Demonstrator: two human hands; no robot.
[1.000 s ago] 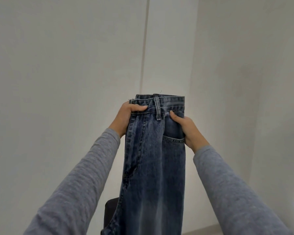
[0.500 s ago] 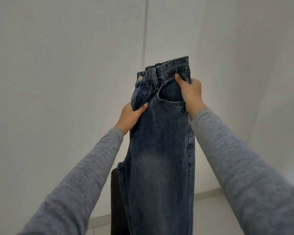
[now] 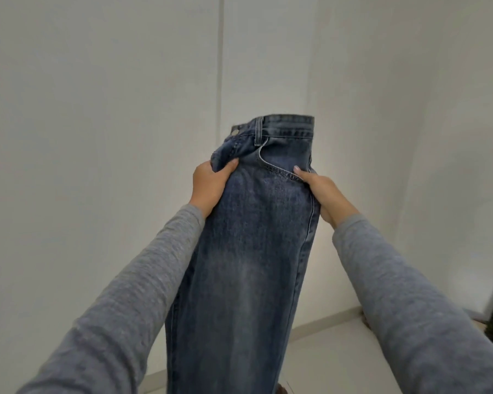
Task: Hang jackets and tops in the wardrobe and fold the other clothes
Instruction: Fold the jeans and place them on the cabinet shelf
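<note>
Jeans (image 3: 248,237) hang in the air in front of me, held up by both hands. Nothing carries them but my hands, so they touch no table or shelf that I can see. They are long from top to bottom. The waistband (image 3: 285,125) is up high, and the legs drop straight down past the bottom edge of the view. I cannot see where the legs end.

My left hand (image 3: 208,186) grips the left edge, just under the button (image 3: 234,132). Its fingers are closed and bunch the cloth a little. My right hand (image 3: 319,191) holds the right edge, at the low end of the pocket opening (image 3: 276,169). The thumb lies on the front and the other fingers are hidden behind the cloth. The two hands are at almost the same height, one on each side, with the width of the jeans between them. Both are a bit below the waistband, so the top stands up above them.

Jeans are not a top or jacket, so I think they need folding. The long way runs up and down, so I would fold them across that. Neither hand is nearer; both already hold on. Behind is a plain white wall (image 3: 97,137).
</note>
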